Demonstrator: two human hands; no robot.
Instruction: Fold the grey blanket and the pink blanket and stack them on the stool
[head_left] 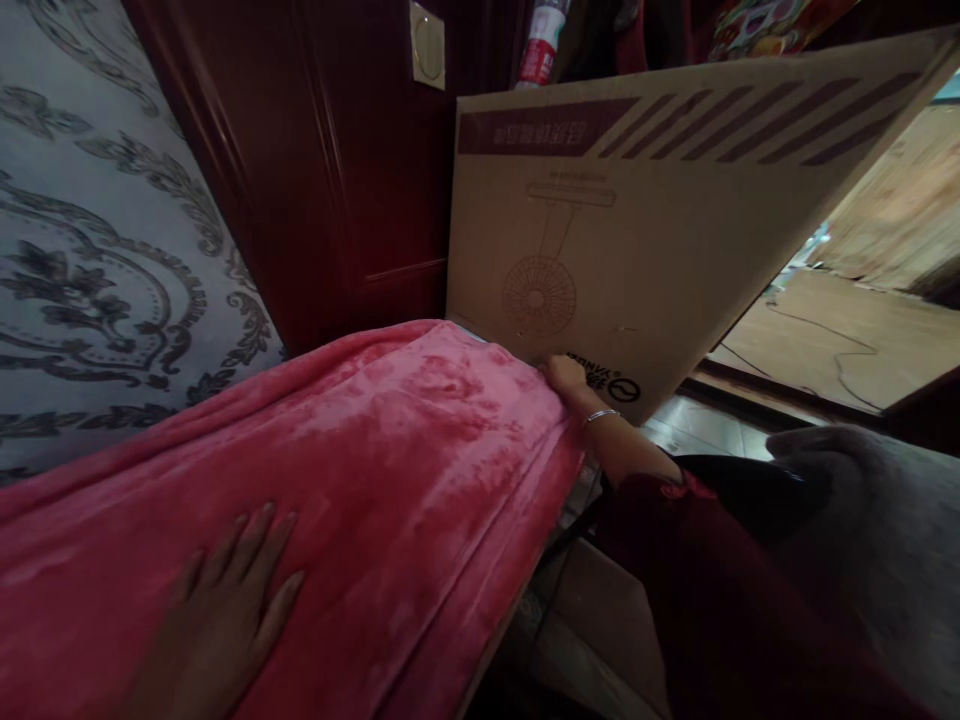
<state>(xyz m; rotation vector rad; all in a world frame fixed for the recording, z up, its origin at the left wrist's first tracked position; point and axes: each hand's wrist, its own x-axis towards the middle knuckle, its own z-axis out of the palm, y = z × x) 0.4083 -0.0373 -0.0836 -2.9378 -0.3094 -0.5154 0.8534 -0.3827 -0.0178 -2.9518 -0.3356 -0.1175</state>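
Note:
A plush red-pink blanket (360,470) is spread over a long surface that runs away from me. My left hand (225,605) lies flat on it at the lower left, fingers spread. At the blanket's far right corner, my right hand (566,378) has its fingers curled in at the edge, closed on the cloth. A thin silver bracelet (602,414) circles that wrist. The right fingertips are partly hidden. Just behind this hand stands a large cardboard box (675,220) with a fan drawn on it.
Dark red wood panelling (360,150) with a light switch (427,45) rises behind the blanket, beside patterned wallpaper (97,300). A bottle with a red label (541,45) shows above the box. At right are a grey fuzzy cover (885,540) and a cable (817,335) on the floor.

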